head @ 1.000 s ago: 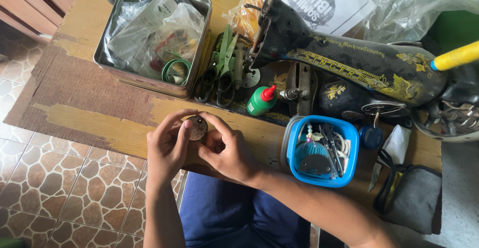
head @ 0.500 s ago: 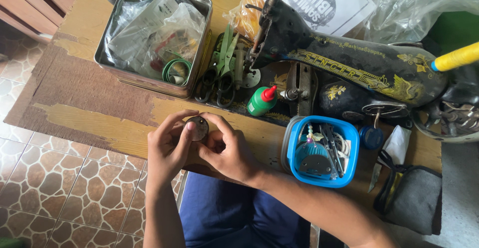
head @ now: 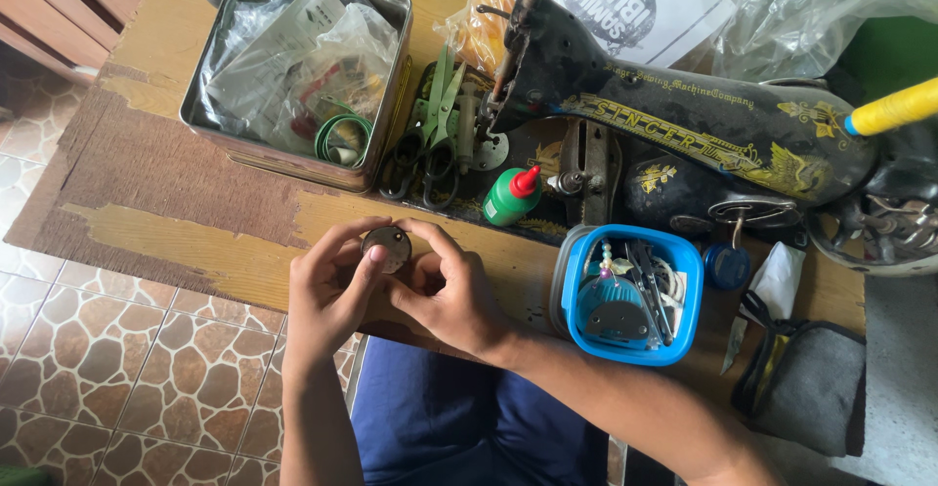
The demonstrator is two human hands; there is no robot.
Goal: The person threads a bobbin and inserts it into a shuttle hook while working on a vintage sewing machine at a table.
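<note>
Two hands meet on one small round metal part [head: 387, 248], dull grey and disc-shaped, held just above the near edge of the wooden surface [head: 195, 242], left of centre in the frame. My left hand [head: 327, 295] pinches its lower left edge between thumb and forefinger, a narrow grip closed on the part; my right hand [head: 451, 295] curls around from the right, fingertips touching its rim, so that both together steady it with its face turned up towards me, probably to let me look at it.

Above it lie green-handled scissors [head: 438, 125] and a small green bottle with a red cap [head: 512, 196], beside the base of a black sewing machine [head: 684, 125]. To the right stands a blue plastic tub [head: 630, 295] full of small sewing bits. A metal tin [head: 298, 66] stuffed with plastic bags fills the upper left. A dark pouch [head: 806, 388] sits at lower right.

Compared with half a second ago, little differs: the part sits in the same place, and my fingers have shifted only slightly around its rim.
</note>
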